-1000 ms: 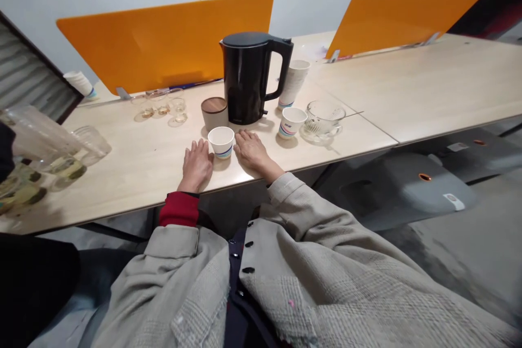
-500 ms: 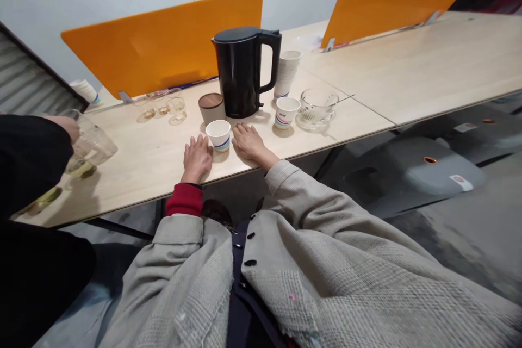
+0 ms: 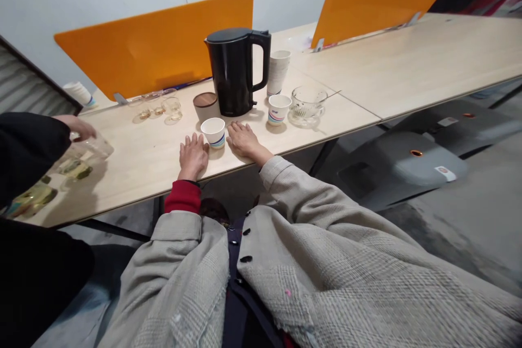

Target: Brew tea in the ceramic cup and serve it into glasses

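Observation:
My left hand [image 3: 192, 154] and my right hand [image 3: 243, 140] both lie flat on the light wooden table [image 3: 134, 152], fingers stretched out, holding nothing. Between them stands a small white paper cup [image 3: 213, 131] with a blue band; the left hand's fingertips are right beside it, and the right hand rests just to its right. Behind the cup stand a black electric kettle [image 3: 235, 70] and a small grey canister with a wooden lid [image 3: 205, 105].
Right of the kettle are a second paper cup [image 3: 278, 108], a stack of paper cups [image 3: 278, 72] and a glass cup [image 3: 306, 104]. Small glasses [image 3: 163, 108] stand near the orange divider [image 3: 155, 43]. At far left another person's hand [image 3: 77, 126] holds a glass pitcher [image 3: 84, 156].
My hands have not moved on the table. The view has shifted slightly. The other person at the left has brought the glass pitcher lower toward the table.

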`<state>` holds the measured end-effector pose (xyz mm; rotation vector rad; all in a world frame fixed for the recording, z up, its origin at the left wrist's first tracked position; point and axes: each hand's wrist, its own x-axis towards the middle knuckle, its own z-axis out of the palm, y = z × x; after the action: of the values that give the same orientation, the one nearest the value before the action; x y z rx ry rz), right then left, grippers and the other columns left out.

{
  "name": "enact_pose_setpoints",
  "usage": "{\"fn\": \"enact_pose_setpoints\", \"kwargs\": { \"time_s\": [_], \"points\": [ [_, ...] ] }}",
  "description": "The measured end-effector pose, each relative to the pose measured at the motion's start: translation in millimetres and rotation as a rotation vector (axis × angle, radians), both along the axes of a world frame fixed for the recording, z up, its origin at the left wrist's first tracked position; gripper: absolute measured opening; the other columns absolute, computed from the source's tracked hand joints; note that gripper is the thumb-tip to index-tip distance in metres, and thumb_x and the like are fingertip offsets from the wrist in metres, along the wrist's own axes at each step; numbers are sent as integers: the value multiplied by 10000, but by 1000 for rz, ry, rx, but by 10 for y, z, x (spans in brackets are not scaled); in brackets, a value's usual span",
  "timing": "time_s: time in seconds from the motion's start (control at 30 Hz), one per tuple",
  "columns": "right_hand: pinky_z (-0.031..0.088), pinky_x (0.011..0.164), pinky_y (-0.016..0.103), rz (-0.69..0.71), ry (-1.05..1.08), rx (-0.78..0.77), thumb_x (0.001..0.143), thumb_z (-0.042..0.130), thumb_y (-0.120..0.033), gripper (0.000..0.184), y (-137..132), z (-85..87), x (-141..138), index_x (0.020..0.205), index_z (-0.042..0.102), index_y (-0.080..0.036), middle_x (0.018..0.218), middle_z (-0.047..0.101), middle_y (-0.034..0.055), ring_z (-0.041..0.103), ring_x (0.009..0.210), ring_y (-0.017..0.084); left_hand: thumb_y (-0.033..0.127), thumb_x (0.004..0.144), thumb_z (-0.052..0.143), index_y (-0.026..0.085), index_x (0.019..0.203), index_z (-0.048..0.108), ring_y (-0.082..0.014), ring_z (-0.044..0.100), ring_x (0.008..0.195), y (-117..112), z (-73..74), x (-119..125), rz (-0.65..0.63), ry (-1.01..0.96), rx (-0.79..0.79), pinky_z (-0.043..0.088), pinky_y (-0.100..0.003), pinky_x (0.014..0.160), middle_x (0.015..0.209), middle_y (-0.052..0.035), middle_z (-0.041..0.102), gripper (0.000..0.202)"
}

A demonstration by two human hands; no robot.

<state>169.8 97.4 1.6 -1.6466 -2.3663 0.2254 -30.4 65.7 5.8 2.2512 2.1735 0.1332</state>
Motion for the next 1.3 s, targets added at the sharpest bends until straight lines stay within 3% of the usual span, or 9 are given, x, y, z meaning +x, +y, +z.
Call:
{"fn": "enact_pose_setpoints", "kwargs": {
  "time_s": [0.4,1.1,1.3],
  "points": [
    [261,1389,626,2,-11,24,1138,365,-316,573,40,-104,-11,1613,503,-26,1801,410,262,352,1698,383,418,1150,239,182,1724,452,-387,285,1743,-22,8,17,-2,0,4,284,-606,1409,1862,-118,358,656],
    [276,1385,620,0,-29,13,1130,350,-295,566,-34,-44,-13,1598,517,-23,1783,436,257,357,1688,390,419,1134,244,170,1707,458,-396,272,1744,-36,-32,14,-5,-44,17,254,-607,1419,1860,-123,364,660],
    [276,1376,636,9,-17,24,1120,352,-308,567,2,-86,-5,1587,519,-32,1774,445,267,371,1676,390,429,1133,270,221,1691,482,-385,274,1747,10,-82,-18,-11,-67,31,255,-637,1411,1857,-117,371,632]
  ]
}}
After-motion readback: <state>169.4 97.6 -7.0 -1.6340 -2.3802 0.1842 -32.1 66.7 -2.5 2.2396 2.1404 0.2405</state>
